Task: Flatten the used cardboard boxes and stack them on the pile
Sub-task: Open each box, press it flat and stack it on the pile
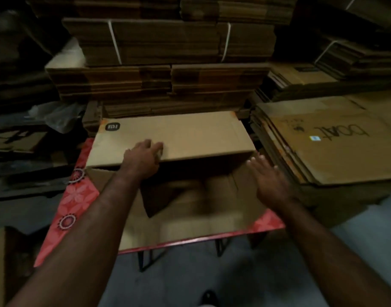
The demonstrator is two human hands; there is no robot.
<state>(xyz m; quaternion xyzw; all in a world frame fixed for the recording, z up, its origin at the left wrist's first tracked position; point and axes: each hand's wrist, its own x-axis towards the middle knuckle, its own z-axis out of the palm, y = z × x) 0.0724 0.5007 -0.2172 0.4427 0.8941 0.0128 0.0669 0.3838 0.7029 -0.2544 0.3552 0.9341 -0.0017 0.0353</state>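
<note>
- An open cardboard box (pixel 174 138) lies on its side on the bench (pixel 77 196), mouth toward the person, a dark square logo (pixel 112 126) at its far left corner.
- The left hand (pixel 143 156) grips the box's upper panel at its near edge, fingers on top, thumb hidden beneath.
- The right hand (pixel 270 180) hovers just beside the box's right end, fingers spread, holding nothing.
- A pile of flattened cardboard (pixel 327 147) lies right of the bench.
- Strapped bundles of flat cardboard (pixel 163 45) rise behind.
</note>
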